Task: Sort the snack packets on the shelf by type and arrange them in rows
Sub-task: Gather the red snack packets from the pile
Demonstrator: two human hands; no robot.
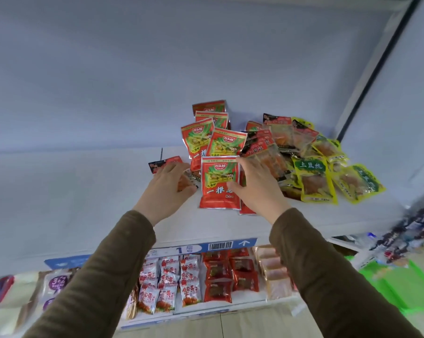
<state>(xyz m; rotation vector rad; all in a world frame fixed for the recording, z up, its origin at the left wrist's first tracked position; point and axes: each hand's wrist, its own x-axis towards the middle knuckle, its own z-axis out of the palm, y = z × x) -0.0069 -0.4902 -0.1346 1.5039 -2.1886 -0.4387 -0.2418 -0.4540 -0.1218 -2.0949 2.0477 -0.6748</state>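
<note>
The white shelf (84, 191) carries everything at my chest. A jumbled heap (303, 162) of yellow and clear packets lies to the right. Behind my hands, red packets (216, 132) overlap in a rough row running back. My right hand (257, 189) holds the nearest red packet (218, 184) by its right edge, thumb on its face, fingers curled behind. My left hand (167, 189) grips a small clear packet (185, 182), just left of it.
</note>
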